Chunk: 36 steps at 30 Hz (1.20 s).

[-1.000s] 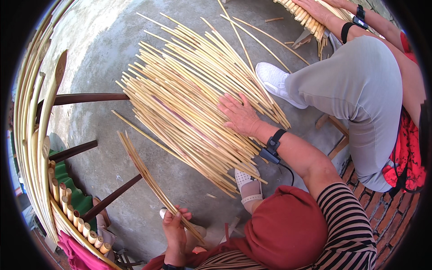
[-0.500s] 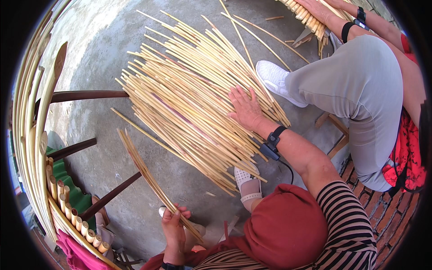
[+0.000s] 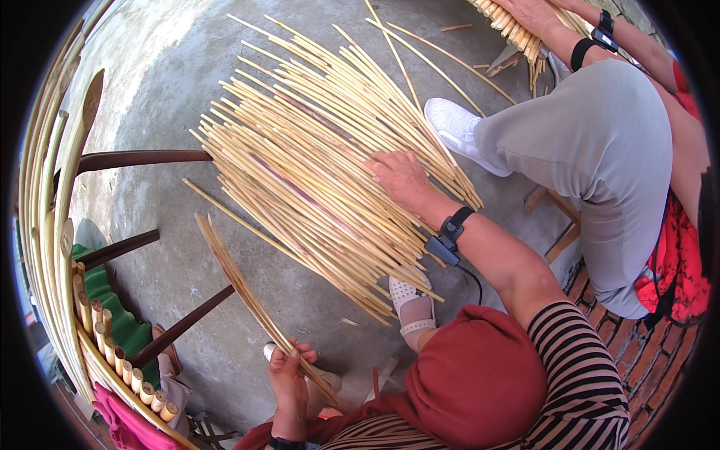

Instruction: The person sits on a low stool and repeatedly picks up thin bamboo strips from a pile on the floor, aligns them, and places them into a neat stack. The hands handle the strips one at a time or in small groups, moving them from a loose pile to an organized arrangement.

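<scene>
Left hand (image 3: 290, 375) clutching slender sticks (image 3: 244, 286)
My right hand (image 3: 403, 180) touches the stick pile (image 3: 300, 165); I can't tell its grip.

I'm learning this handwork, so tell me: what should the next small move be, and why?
Perhaps curl the bare right hand around one of the slender, pale-yellow wooden sticks beneath it. It lies on their broad spread, while the bare left hand grips a small bundle of thin, tan-brown sticks, so the right looks better placed to pick.
</scene>
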Motion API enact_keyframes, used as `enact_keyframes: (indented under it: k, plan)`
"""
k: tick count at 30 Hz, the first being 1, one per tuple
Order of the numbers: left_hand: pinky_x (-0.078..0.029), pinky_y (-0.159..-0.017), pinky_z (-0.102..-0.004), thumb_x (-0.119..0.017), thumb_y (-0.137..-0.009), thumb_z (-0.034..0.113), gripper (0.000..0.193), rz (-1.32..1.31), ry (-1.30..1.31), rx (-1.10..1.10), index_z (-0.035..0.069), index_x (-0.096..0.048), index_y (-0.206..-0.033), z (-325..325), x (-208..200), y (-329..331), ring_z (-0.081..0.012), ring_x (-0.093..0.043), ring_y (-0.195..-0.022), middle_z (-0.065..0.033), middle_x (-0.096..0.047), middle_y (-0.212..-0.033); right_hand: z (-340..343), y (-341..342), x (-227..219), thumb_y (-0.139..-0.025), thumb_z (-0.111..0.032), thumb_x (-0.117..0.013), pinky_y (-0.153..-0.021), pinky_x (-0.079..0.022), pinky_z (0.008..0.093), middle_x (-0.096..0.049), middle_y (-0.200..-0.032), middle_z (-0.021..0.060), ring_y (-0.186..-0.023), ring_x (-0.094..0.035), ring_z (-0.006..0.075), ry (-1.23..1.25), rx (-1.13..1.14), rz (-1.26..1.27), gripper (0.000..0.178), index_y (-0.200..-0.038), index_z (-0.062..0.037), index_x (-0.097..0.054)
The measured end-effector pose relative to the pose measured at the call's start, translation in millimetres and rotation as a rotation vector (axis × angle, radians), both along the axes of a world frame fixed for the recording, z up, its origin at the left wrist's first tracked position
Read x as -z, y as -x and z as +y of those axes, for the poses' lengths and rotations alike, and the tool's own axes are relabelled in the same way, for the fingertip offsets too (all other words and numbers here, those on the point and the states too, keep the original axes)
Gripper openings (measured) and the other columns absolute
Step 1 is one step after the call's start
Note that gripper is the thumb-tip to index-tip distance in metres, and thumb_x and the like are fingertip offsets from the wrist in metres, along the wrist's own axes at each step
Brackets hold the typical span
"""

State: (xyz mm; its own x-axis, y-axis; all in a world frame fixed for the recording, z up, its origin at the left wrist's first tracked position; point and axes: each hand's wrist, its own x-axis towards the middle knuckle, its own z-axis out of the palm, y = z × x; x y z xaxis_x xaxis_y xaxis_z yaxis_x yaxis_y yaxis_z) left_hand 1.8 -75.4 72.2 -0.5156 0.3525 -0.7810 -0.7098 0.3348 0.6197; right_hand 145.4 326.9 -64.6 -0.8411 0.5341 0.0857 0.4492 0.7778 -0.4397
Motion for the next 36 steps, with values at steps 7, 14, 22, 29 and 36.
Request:
enact_keyframes:
  k: [7,14,22,29,36]
  plan:
    - [-0.058,-0.074,-0.0362,-0.053,-0.094,0.004,0.020,-0.007,-0.005,0.005,0.002,-0.055,-0.114,-2,3,0,-0.0232,-0.068,-0.077,-0.0139,-0.067,-0.094,7,29,13,-0.089,-0.020,-0.059,-0.076,-0.049,0.0452,-0.063,-0.096,0.0143,-0.086,-0.061,0.0344,0.208,0.259,-0.121,0.016,-0.098,-0.0076,-0.056]
    - [-0.058,-0.075,-0.0358,-0.052,-0.094,0.003,0.020,0.003,0.003,0.003,0.002,-0.055,-0.114,-4,2,2,-0.0225,-0.068,-0.077,-0.0134,-0.067,-0.094,21,-6,9,-0.089,-0.019,-0.060,-0.074,-0.050,0.0445,-0.063,-0.094,0.0128,-0.086,-0.063,0.0330,0.192,0.420,0.001,0.014,-0.092,-0.0066,-0.057]
    - [-0.058,-0.075,-0.0351,-0.051,-0.095,0.002,0.020,0.004,0.004,0.004,0.002,-0.055,-0.115,-4,-1,1,-0.0213,-0.068,-0.077,-0.0132,-0.066,-0.095,3,-61,-3,-0.085,-0.014,-0.063,-0.083,-0.047,0.0432,-0.056,-0.112,0.0078,-0.100,-0.057,0.0299,-0.028,0.452,-0.012,0.026,-0.110,-0.0097,-0.059]
    - [-0.058,-0.075,-0.0362,-0.053,-0.094,0.003,0.020,-0.009,-0.015,-0.002,0.002,-0.055,-0.114,-4,2,1,-0.0230,-0.068,-0.077,-0.0139,-0.067,-0.093,-32,-10,-3,-0.091,-0.033,-0.058,-0.114,-0.018,0.0486,-0.033,-0.150,0.0091,-0.140,-0.026,0.0269,-0.056,-0.047,-0.079,0.058,-0.142,-0.0127,-0.039]
    - [-0.058,-0.075,-0.0352,-0.051,-0.095,0.003,0.020,-0.007,-0.007,0.003,0.002,-0.056,-0.114,-3,1,1,-0.0218,-0.068,-0.077,-0.0133,-0.067,-0.094,-30,5,12,-0.095,-0.051,-0.044,-0.117,-0.003,0.0520,-0.020,-0.158,0.0094,-0.147,-0.011,0.0253,-0.056,-0.102,-0.349,0.069,-0.150,-0.0124,-0.027]
